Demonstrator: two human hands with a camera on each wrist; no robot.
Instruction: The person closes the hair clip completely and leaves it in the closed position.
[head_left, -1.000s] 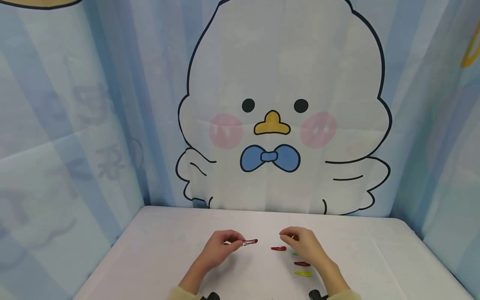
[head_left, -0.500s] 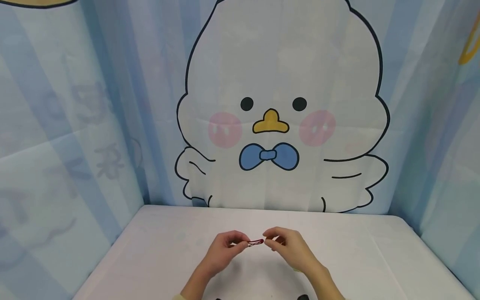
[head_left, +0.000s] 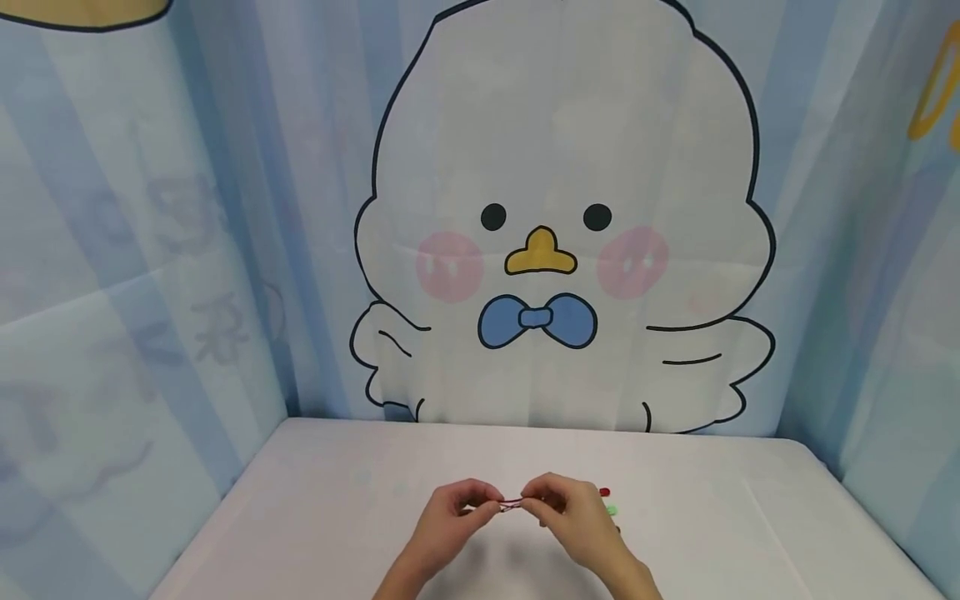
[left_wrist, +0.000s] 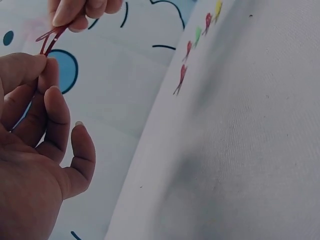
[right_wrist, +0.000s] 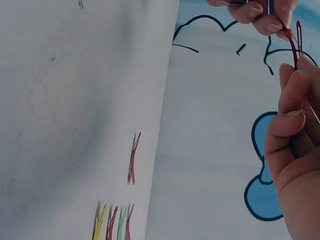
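Note:
A red snap hair clip (head_left: 512,503) is held in the air between my two hands above the white table. My left hand (head_left: 450,512) pinches one end between thumb and index finger, its other fingers curled loosely in the left wrist view. At the opposite end, my right hand (head_left: 577,517) grips the clip with thumb and fingertips. The clip (left_wrist: 54,41) looks unsnapped in the left wrist view, its thin inner prong standing apart from the frame. Fingers cover both its ends.
Several more clips lie on the table (head_left: 300,517): a yellow clip (right_wrist: 100,222), a green clip (right_wrist: 121,225) and red ones, including a red clip (right_wrist: 134,159) set apart from the row. A curtain (head_left: 562,150) printed with a cartoon bird stands behind the table.
My right hand has moved left from above the row of clips to the held clip and now grips its free end. My left hand has shifted slightly right with the clip.

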